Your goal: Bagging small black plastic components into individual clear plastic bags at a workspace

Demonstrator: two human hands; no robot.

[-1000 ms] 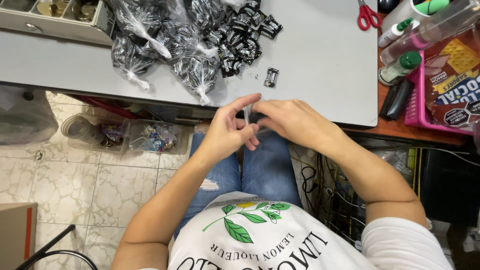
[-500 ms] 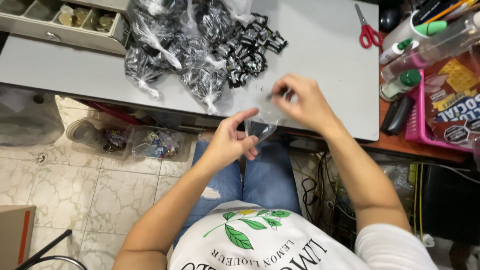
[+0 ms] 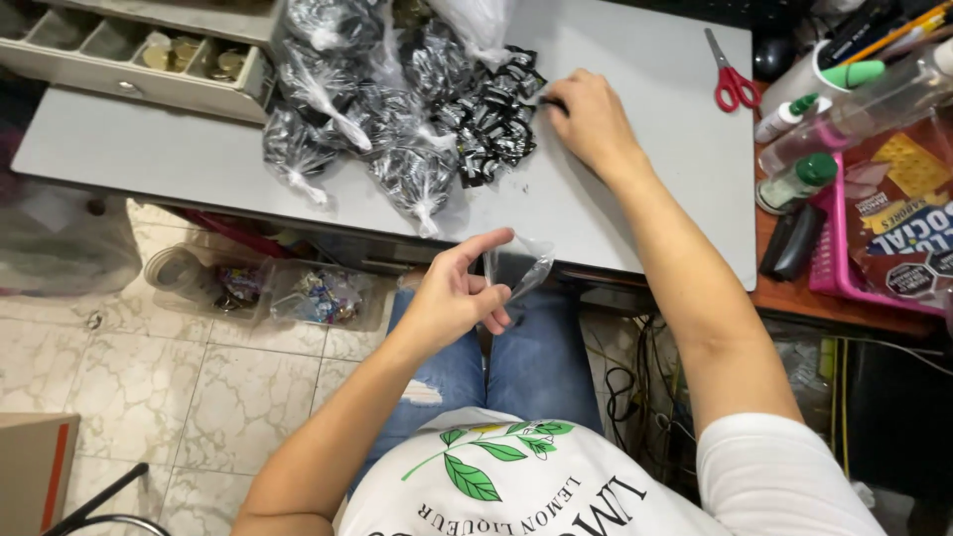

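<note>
My left hand pinches a small clear plastic bag just below the front edge of the grey table, above my lap. My right hand reaches out over the table and rests at the edge of a loose pile of small black-and-white pieces, fingers closing on one of them. Left of that pile lie several tied clear bags filled with the same black pieces.
Red-handled scissors lie at the table's far right. A divided tray with small parts sits at the far left. Bottles, a black stapler and a pink basket crowd the right side. Cables hang under the table.
Both hands were together at the table edge on the small bag. Now my right hand has stretched forward to the loose pile while my left hand keeps the bag.
</note>
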